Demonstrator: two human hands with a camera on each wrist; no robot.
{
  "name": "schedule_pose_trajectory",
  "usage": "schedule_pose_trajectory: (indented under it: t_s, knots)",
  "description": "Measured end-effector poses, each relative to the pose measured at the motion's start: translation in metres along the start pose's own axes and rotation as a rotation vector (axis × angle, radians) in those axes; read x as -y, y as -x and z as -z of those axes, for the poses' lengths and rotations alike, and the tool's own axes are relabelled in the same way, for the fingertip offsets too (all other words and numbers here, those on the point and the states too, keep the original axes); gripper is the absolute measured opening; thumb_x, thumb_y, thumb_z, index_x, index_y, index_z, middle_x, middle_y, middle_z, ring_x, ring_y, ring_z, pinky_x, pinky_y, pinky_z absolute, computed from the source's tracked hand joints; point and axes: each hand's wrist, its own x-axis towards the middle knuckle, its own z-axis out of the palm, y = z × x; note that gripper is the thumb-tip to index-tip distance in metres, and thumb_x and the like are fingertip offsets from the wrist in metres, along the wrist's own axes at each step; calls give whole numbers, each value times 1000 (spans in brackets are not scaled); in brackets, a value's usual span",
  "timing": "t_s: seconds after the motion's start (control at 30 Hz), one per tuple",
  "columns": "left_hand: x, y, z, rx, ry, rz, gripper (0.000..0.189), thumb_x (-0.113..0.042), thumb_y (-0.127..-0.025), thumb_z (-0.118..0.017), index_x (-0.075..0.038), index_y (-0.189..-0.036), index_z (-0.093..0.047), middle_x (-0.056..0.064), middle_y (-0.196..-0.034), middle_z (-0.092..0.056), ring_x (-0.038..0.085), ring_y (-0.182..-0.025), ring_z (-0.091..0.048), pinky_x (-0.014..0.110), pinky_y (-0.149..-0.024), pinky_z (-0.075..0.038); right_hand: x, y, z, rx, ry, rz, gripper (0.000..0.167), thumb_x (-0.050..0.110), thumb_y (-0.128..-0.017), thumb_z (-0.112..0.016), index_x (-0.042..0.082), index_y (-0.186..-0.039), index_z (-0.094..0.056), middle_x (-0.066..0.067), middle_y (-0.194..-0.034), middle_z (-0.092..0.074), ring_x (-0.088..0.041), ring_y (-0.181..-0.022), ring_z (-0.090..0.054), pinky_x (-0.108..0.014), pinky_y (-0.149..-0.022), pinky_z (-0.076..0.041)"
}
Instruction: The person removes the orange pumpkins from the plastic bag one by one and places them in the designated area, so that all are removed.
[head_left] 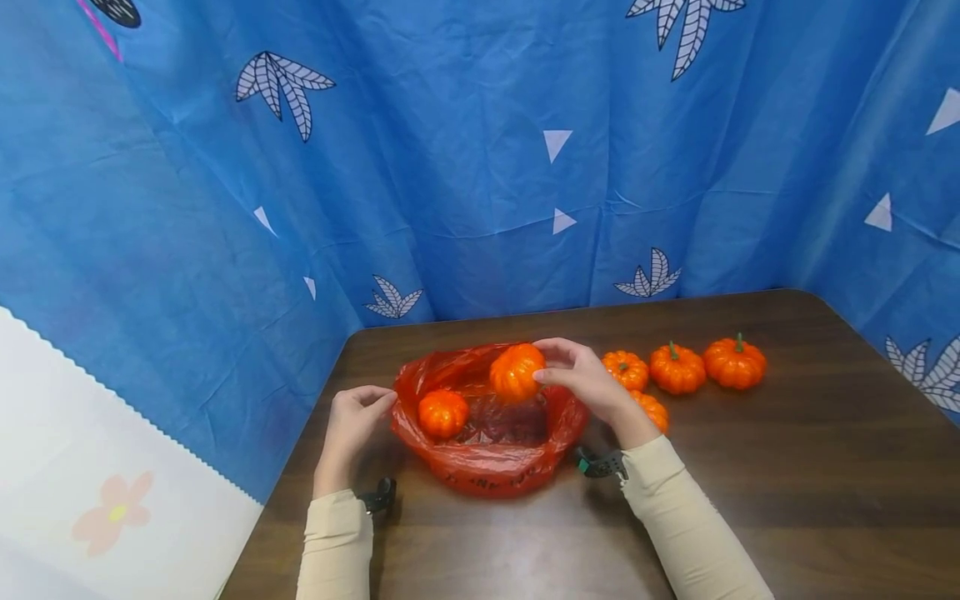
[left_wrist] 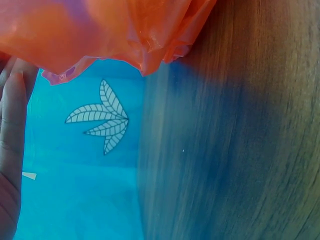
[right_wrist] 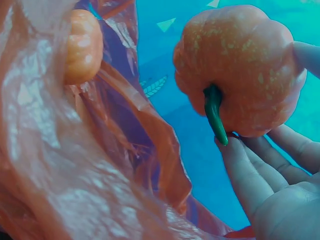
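Observation:
A red plastic bag [head_left: 480,467] lies open on the brown table [head_left: 750,500]. One small orange pumpkin [head_left: 442,413] sits inside it at the left. My right hand [head_left: 581,377] holds a second orange pumpkin [head_left: 516,372] with its fingertips above the bag's mouth; in the right wrist view that pumpkin [right_wrist: 240,70] shows a green stem, with the bagged pumpkin [right_wrist: 84,46] behind the bag's plastic [right_wrist: 75,160]. My left hand [head_left: 358,410] pinches the bag's left rim. The left wrist view shows the bag's edge [left_wrist: 125,35] and my fingers [left_wrist: 12,130].
Several more small orange pumpkins [head_left: 677,368] lie in a row on the table right of the bag, one [head_left: 651,408] partly behind my right wrist. A blue patterned cloth [head_left: 480,167] walls in the table at the back and both sides.

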Motion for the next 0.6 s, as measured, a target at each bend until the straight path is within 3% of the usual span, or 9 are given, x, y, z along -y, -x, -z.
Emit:
schedule_pose_trajectory:
  t_s: [0.13,0.4,0.6]
  knots:
    - [1,0,1,-5,4,-15,28,-28,-93,-72,-3,-104,-77,13,-98,-76,23,-79,-71,44,-85,-61,4,3,4,-6,13,7,54,12,-91,-69,0,-140,-50,-23,-142,-53,-34,-123,-60,-33,-95,-57]
    - [1,0,1,-10,12,-51,27,-25,-93,-72,-1,-103,-76,14,-94,-76,22,-76,-72,46,-83,-61,10,9,13,4,15,15,53,13,-93,-66,-1,-141,-49,-23,-141,-53,-18,-110,-64,-33,-94,-57]
    - [2,0,1,-17,17,-60,26,-25,-93,-72,-1,-102,-77,13,-92,-76,20,-75,-70,47,-82,-62,10,13,24,5,13,22,50,15,-94,-65,2,-140,-50,-21,-138,-55,-17,-106,-66,-34,-93,-58]
